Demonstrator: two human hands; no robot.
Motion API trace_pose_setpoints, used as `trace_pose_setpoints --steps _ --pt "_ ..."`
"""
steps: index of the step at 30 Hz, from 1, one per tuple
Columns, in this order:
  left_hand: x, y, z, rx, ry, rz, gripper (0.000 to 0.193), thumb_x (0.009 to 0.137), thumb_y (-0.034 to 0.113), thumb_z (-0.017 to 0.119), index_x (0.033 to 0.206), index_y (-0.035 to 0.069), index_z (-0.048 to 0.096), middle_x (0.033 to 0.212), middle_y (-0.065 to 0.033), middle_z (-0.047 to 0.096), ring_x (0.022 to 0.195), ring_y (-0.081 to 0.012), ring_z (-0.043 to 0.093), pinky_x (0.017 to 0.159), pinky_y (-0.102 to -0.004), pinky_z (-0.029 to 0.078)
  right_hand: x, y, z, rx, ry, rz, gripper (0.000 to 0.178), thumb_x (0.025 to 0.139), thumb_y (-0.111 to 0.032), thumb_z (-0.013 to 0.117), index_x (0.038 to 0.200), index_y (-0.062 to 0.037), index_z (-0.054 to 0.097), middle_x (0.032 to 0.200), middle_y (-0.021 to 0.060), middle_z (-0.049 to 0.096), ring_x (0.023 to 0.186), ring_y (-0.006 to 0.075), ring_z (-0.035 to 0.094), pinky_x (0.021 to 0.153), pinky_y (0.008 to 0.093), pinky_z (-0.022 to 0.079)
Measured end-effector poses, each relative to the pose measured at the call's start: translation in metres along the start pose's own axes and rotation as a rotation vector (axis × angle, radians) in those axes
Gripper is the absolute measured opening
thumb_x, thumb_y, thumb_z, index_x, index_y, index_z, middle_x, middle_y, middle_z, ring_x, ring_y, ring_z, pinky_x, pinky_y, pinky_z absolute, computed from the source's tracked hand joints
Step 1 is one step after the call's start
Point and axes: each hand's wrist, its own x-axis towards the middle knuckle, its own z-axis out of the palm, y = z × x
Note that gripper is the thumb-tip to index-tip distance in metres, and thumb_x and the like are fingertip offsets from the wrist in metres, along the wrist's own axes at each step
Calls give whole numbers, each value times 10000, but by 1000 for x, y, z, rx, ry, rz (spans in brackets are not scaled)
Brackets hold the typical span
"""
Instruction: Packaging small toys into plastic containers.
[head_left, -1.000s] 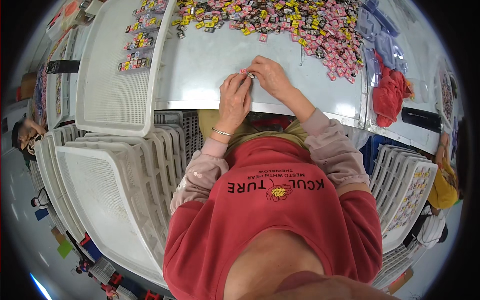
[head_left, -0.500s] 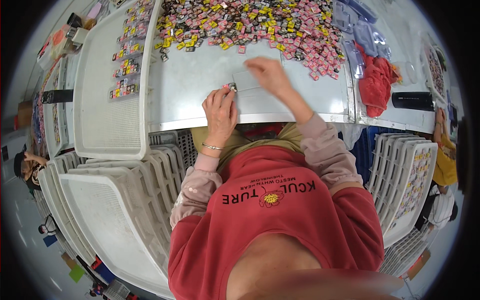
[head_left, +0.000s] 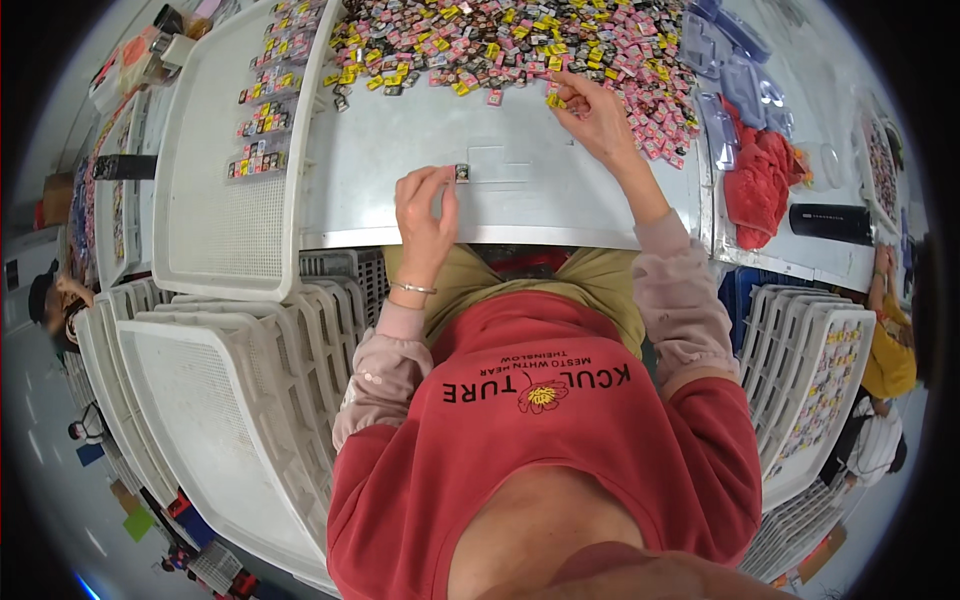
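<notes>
My left hand [head_left: 426, 212] rests on the metal tabletop with thumb and fingers closed on a small dark block [head_left: 461, 173]. That block stands at the left end of a clear shape [head_left: 500, 166] on the table, faint and see-through, perhaps a plastic holder. At the near edge of a heap of small pink, yellow and black blocks [head_left: 490, 40], my right hand [head_left: 597, 118] has its fingers curled together. A small yellow block [head_left: 555, 101] shows at its fingertips.
A white mesh tray [head_left: 215, 235] on the left holds a column of filled clear packs [head_left: 257, 163]. To the right are empty clear plastic shells [head_left: 745, 85], a red cloth [head_left: 757, 190] and a black cylinder [head_left: 830, 224]. Stacked white trays [head_left: 200, 400] stand beside me; other people work farther off.
My right hand has swung from beside the clear shape out to the heap's near edge, on the right. My left hand stays by the dark block, its fingers slightly shifted left.
</notes>
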Motion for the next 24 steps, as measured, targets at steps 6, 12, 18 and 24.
trace_pose_setpoints --steps 6,12,18,24 --pt "40 -3 5 -529 61 -296 134 865 62 580 957 14 664 903 -109 652 740 -167 606 669 -264 475 -12 -39 17 273 -67 -27 219 780 -41 663 999 -45 659 807 1 594 713 85 585 623 195 480" --pt "17 -34 -9 -193 -36 72 282 797 38 574 1075 11 610 1104 -165 592 1099 -347 529 947 -427 416 -43 -30 64 317 -237 219 133 775 -52 672 899 -10 648 772 45 623 643 111 600 610 227 502" --pt "-14 -11 15 3 -210 195 383 784 66 613 1155 -8 551 1218 -172 523 1202 -350 459 1032 -439 350 -47 -54 94 138 -126 75 116 730 -89 683 811 -12 650 786 164 646 677 293 647 627 359 525" --pt "-20 -11 15 -165 -134 92 441 763 44 619 1187 -34 525 1235 -204 494 1181 -385 461 1035 -458 354 -49 -54 104 -11 -101 12 87 739 -83 638 793 -17 653 760 170 625 697 352 619 630 416 503"
